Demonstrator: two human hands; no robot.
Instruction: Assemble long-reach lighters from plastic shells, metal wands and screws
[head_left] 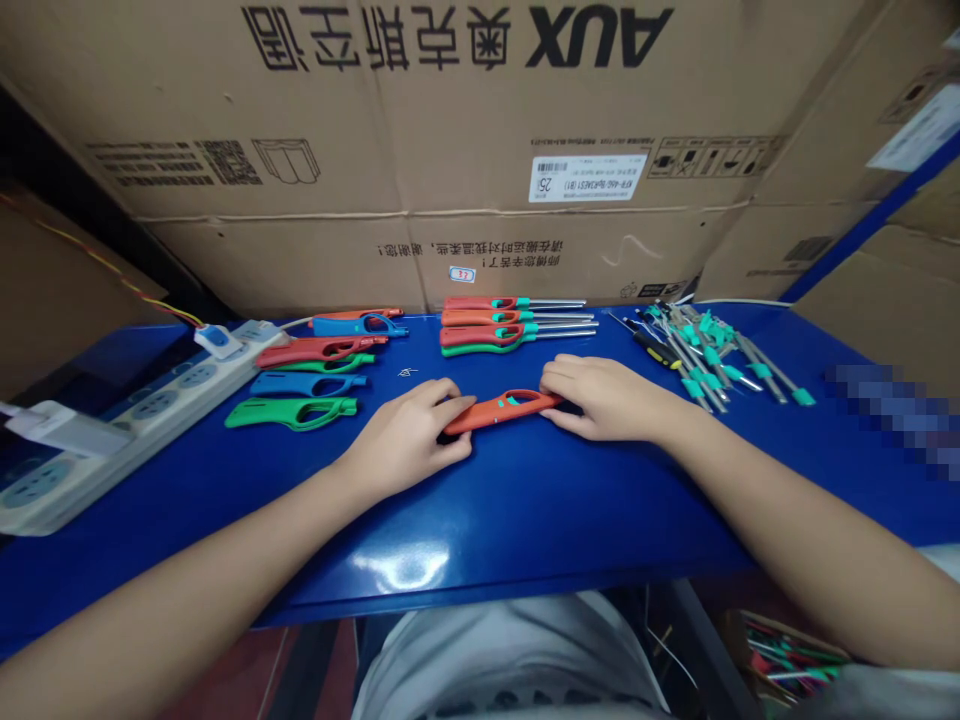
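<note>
Pinching both ends, left hand [409, 435] and right hand [604, 398] grasp an orange handle [491, 414], presumably to steady it. Rod-tipped lighters [480, 333] lie at its twelve o'clock, perhaps for reach.

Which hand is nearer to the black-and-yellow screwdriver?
The right hand: it is just left of the screwdriver and nearer the person, at one end of the orange lighter casing. The left hand is much farther left, at the casing's opposite end.
</note>
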